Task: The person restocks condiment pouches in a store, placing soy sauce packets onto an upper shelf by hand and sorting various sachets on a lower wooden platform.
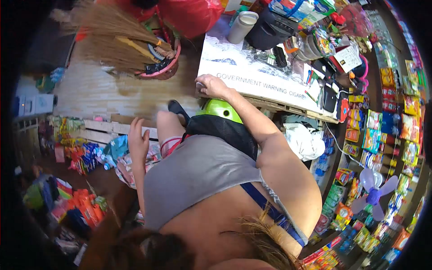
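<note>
the fingers of the right hand [213,86] are bent over the near-left corner of the white worktop [210,60], touching its edge; whether they are clamped on it or on something small beneath them, i cannot tell. the fingers of the left hand [138,138], left of the middle of the frame, are slightly apart, and the hand hangs in the air near the pale slats [100,136].

the worktop spans the upper middle and upper right of the frame, its top printed with "government warning". just below the right hand is a bright green object [221,110] with a round dark hole, partly covered by black mesh [225,129]. a dark sandal [178,109] is on a foot just left of it.

farther up, a pale tumbler [243,27] stands on the worktop beside a black container [266,30], and a sheet of paper [348,59] lies among clutter toward its right end. white cloth [305,141] bunches below the worktop. at the upper left, a pink basket [167,71] holds a broom [105,38], with a red bag [191,15] beside it. on the far right, rows of colourful packets [371,140] line the shelves, with a purple fan [373,196] in front.
</note>
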Action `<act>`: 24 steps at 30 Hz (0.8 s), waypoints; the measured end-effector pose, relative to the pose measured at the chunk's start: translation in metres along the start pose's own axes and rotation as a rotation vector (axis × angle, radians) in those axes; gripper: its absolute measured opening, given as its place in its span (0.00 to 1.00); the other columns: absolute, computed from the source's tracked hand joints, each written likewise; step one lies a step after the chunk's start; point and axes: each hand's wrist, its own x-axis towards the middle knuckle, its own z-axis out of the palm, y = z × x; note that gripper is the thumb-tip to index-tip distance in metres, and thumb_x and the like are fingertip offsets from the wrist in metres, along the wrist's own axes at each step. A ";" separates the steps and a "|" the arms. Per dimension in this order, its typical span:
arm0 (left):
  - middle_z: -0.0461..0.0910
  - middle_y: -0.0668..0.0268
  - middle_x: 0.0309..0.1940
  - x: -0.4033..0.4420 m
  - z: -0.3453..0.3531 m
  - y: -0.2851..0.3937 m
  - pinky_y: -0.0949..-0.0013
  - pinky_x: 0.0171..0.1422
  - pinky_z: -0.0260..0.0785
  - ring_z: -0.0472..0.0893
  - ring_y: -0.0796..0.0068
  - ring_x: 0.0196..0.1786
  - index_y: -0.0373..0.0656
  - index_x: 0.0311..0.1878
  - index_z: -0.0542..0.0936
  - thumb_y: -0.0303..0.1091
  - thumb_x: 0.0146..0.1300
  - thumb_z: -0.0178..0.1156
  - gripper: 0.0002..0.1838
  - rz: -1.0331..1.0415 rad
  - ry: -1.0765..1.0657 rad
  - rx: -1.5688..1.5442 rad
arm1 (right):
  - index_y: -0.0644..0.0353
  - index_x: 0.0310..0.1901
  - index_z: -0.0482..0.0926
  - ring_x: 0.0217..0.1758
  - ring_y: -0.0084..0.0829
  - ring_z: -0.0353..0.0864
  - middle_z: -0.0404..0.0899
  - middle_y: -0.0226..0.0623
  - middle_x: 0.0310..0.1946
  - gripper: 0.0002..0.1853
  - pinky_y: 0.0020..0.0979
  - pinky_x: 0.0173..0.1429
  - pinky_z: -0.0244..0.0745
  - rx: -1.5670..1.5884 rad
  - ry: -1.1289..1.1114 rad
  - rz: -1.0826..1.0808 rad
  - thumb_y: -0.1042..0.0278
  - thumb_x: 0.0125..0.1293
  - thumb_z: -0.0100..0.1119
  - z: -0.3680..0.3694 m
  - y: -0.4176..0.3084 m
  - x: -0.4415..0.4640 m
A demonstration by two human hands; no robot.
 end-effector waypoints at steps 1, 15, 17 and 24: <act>0.68 0.53 0.58 0.008 0.002 -0.004 0.59 0.62 0.62 0.69 0.51 0.59 0.40 0.55 0.71 0.27 0.56 0.59 0.22 0.048 -0.019 0.025 | 0.62 0.42 0.76 0.46 0.44 0.77 0.78 0.43 0.39 0.18 0.40 0.49 0.72 0.019 0.012 0.009 0.74 0.46 0.59 0.001 0.001 0.001; 0.66 0.53 0.61 0.127 -0.071 -0.150 0.56 0.63 0.61 0.68 0.51 0.61 0.42 0.57 0.71 0.30 0.55 0.60 0.24 0.057 -0.096 0.038 | 0.57 0.55 0.71 0.53 0.44 0.75 0.77 0.47 0.49 0.25 0.42 0.53 0.72 -0.228 -0.298 0.262 0.67 0.53 0.60 0.005 -0.082 0.156; 0.66 0.53 0.61 0.132 -0.093 -0.181 0.56 0.62 0.62 0.68 0.50 0.60 0.42 0.56 0.71 0.30 0.55 0.60 0.23 0.008 -0.019 0.056 | 0.59 0.55 0.69 0.55 0.44 0.74 0.75 0.47 0.51 0.26 0.41 0.54 0.72 -0.200 -0.257 0.079 0.70 0.52 0.61 0.012 -0.100 0.203; 0.69 0.53 0.55 0.113 -0.125 -0.244 0.55 0.57 0.66 0.72 0.51 0.54 0.42 0.55 0.70 0.29 0.52 0.61 0.24 -0.228 0.027 0.190 | 0.65 0.52 0.73 0.53 0.49 0.74 0.75 0.52 0.50 0.22 0.39 0.54 0.70 -0.005 -0.195 -0.247 0.77 0.52 0.59 0.003 -0.175 0.292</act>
